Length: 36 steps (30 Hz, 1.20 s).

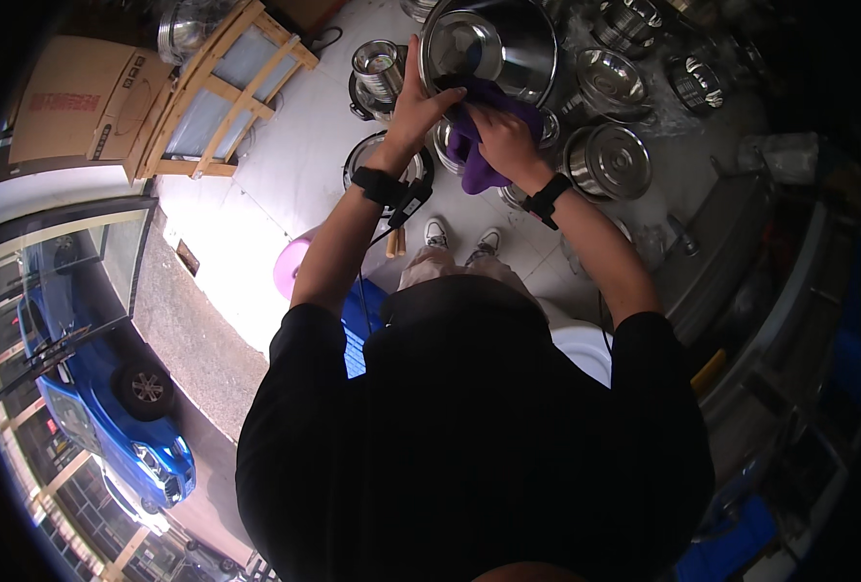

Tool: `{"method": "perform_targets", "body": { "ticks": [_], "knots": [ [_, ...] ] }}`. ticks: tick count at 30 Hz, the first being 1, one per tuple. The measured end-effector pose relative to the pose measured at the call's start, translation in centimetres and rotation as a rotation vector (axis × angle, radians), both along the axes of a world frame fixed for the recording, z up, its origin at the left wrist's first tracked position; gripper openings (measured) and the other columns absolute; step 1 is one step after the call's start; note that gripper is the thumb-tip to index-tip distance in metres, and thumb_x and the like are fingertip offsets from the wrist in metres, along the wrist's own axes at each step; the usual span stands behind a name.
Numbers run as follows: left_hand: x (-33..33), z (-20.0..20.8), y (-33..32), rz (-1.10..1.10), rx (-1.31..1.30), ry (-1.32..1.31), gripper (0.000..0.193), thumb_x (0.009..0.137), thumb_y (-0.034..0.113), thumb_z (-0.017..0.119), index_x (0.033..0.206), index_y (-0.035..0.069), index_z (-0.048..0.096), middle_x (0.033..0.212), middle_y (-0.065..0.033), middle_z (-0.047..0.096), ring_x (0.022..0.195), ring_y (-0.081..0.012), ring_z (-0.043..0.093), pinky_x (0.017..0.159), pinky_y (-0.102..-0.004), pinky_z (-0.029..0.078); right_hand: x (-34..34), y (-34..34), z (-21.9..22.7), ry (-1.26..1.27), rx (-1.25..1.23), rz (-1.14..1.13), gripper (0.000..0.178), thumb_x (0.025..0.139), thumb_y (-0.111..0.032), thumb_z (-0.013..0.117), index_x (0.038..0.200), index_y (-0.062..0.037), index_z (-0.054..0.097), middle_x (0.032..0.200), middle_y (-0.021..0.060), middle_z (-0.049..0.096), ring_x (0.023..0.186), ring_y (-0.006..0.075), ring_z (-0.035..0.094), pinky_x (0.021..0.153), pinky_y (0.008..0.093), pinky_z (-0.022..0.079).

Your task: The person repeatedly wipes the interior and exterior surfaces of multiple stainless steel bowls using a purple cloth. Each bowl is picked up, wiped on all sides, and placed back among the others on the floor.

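A large shiny steel pot (524, 60) is held up in front of me, its open mouth toward me. My left hand (415, 114) grips its left side, thumb across the near rim and a finger stretched up along the wall. In my right hand (508, 145) is a bunched purple cloth (488, 177), pressed against the pot's near rim. Part of the cloth folds over the rim, and the fingers within it are partly hidden. Below the pot, a round steel vessel on the floor (384, 155) shows to the left of the cloth.
Stacked steel pots (377, 66) stand left of the held pot. On the right are a lidded pot (609, 161), a steel basin (611, 80) and several plastic-wrapped pots. A wooden crate (222, 92) and cardboard box (62, 97) are far left. A pink round object (291, 267) lies near my left arm.
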State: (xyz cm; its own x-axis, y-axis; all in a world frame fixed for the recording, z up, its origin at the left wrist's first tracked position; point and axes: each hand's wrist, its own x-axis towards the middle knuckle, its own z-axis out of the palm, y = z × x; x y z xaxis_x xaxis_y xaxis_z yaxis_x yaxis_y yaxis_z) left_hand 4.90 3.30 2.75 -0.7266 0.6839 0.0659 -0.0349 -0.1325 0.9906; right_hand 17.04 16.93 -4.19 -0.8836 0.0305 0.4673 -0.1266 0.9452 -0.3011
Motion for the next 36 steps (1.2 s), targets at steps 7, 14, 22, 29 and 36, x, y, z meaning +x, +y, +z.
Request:
{"method": "perform_targets", "body": {
  "ticks": [7, 14, 22, 29, 36],
  "knots": [
    [-1.8, 1.3, -1.0, -0.191, 0.043, 0.110, 0.097, 0.071, -0.010, 0.054, 0.157, 0.013, 0.016, 0.136, -0.0067, 0.050, 0.117, -0.0155, 0.051, 0.094, -0.0260, 0.045, 0.4, 2.7, -0.8, 0.049, 0.287, 0.100, 0.049, 0.082, -0.008, 0.054, 0.131, -0.0088, 0.055, 0.124, 0.0124, 0.062, 0.111, 0.0278, 0.060, 0.094, 0.0382, 0.048],
    [-1.0, 1.4, -0.3, -0.007, 0.034, 0.021, 0.099, 0.078, -0.008, 0.062, 0.157, 0.011, 0.005, 0.135, -0.0118, 0.052, 0.115, -0.0173, 0.056, 0.090, -0.0255, 0.048, 0.4, 3.2, -0.1, 0.048, 0.299, 0.056, 0.052, 0.077, -0.005, 0.060, 0.128, -0.0072, 0.057, 0.118, 0.0132, 0.065, 0.106, 0.0280, 0.063, 0.095, 0.0389, 0.048],
    [0.2, -0.4, -0.1, -0.071, 0.090, -0.112, 0.095, 0.074, -0.010, 0.052, 0.157, 0.009, 0.009, 0.141, -0.0107, 0.046, 0.126, -0.0188, 0.047, 0.104, -0.0281, 0.038, 0.1, 0.2, 0.4, -0.010, 0.013, 0.080, 0.055, 0.074, -0.005, 0.061, 0.129, -0.0052, 0.055, 0.121, 0.0131, 0.063, 0.108, 0.0287, 0.062, 0.093, 0.0392, 0.048],
    [-0.7, 2.8, -1.2, -0.168, -0.005, 0.180, 0.094, 0.074, -0.009, 0.051, 0.157, 0.014, 0.015, 0.139, -0.0065, 0.048, 0.117, -0.0149, 0.052, 0.091, -0.0251, 0.045, 0.6, 4.4, -1.0, -0.036, 0.371, 0.033, 0.054, 0.081, -0.007, 0.053, 0.134, -0.0146, 0.055, 0.137, 0.0094, 0.053, 0.127, 0.0247, 0.049, 0.103, 0.0401, 0.041],
    [0.4, 0.7, 0.0, 0.054, -0.034, 0.093, 0.097, 0.076, -0.005, 0.060, 0.157, 0.012, 0.009, 0.136, -0.0115, 0.046, 0.118, -0.0195, 0.051, 0.097, -0.0307, 0.045, -0.1, 2.2, 0.8, -0.004, 0.042, 0.042, 0.060, 0.072, -0.003, 0.064, 0.131, -0.0103, 0.056, 0.121, 0.0118, 0.063, 0.108, 0.0304, 0.061, 0.097, 0.0414, 0.046]
  ]
}}
